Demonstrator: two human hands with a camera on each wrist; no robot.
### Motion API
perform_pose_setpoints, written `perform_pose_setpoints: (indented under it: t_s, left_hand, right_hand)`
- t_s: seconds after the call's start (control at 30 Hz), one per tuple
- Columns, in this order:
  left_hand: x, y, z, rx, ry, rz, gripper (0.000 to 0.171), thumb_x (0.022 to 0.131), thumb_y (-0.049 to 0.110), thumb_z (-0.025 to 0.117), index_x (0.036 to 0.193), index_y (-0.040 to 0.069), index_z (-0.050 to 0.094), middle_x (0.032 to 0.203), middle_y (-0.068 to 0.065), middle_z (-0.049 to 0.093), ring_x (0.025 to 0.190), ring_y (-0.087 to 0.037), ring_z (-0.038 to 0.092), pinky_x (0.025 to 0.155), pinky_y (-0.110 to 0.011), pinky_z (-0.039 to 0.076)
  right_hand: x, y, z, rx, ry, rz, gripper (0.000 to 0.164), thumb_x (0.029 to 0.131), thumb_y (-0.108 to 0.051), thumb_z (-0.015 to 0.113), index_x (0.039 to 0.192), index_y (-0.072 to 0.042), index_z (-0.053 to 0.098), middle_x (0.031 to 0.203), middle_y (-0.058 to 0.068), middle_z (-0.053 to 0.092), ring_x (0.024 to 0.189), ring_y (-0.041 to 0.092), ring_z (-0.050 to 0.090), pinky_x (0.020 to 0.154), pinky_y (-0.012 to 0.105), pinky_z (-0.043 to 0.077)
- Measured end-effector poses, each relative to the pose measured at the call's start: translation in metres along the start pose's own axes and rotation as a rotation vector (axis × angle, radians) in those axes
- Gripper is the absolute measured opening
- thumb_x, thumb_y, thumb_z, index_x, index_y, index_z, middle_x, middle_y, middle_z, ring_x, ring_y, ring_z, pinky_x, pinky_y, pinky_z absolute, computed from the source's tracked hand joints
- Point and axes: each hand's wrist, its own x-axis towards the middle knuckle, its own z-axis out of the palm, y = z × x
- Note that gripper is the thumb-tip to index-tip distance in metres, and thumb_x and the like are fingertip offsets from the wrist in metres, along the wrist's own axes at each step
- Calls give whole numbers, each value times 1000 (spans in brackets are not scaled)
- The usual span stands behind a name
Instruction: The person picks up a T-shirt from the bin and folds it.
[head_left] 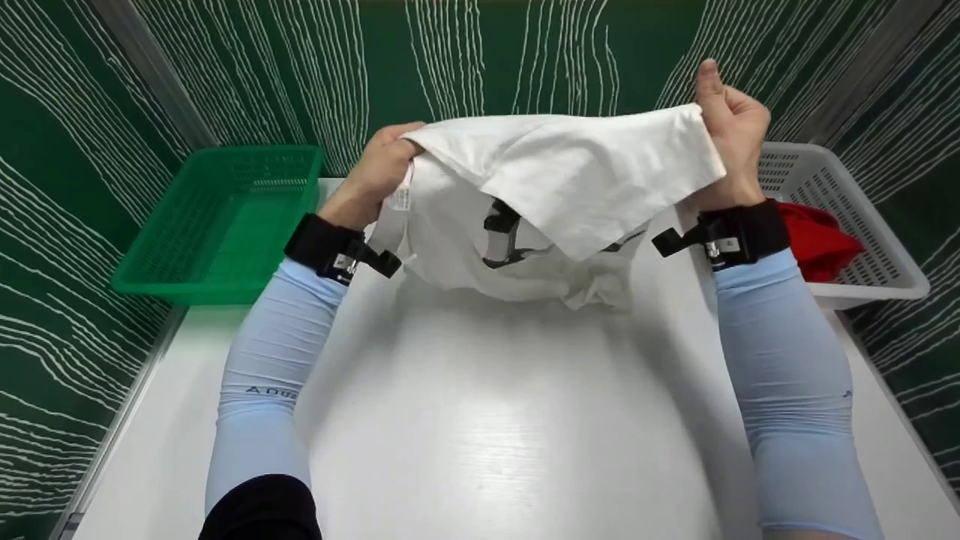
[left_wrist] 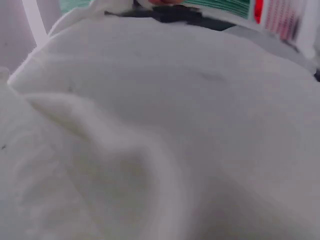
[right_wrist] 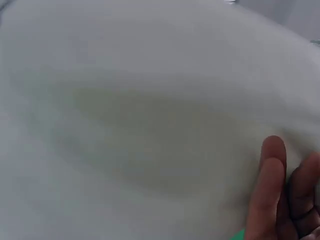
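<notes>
White cloth (head_left: 600, 165): soft, matt, creased; dark print on it. Tabletop (head_left: 495, 420): smooth, white, glossy with a bright sheen. Green basket (head_left: 195, 289) and pale grey basket (head_left: 866, 196): perforated plastic, slight shine. Red cloth (head_left: 817, 244): matt, rumpled. Sleeves (head_left: 262, 367): thin fabric, finely wrinkled. Wrist straps (head_left: 307, 244): matt black.

Pale blue sleeves (head_left: 795, 352), dark lettering (head_left: 281, 393); black wristbands (head_left: 759, 232), metal fittings (head_left: 724, 246); black cloth (head_left: 262, 510) near left elbow.

Stretches left arm (head_left: 277, 367) and right arm (head_left: 787, 367) from near to far, holding them well apart. Curls left hand (head_left: 381, 171) into a grip on the left; holds up right hand (head_left: 731, 142) on the right, with thumb (head_left: 710, 84) raised clear of partly bent fingers (head_left: 750, 116).
</notes>
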Motion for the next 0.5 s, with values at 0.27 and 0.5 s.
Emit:
perform_pose_setpoints:
  t_s: [0.27,0.5]
  left_hand:
    - [44,-28,-38,223,317,-144,20,111,17,52,105,14,70,93,3,59,81,-11,59,68,-26,53]
    - [28,-99,-75,554,321,-388,28,115,33,46,109,9,62,93,1,49,78,-13,53,71,-39,57]
  right_hand:
    - [12,50,-10,-540,-358,127,72,106,-24,71,168,-12,36,176,10,36,159,25,39,131,39,34]
    - [-35,109,-47,-1172,-890,475,38,103,-39,75,119,-4,75,101,17,80,76,20,75,68,34,64]
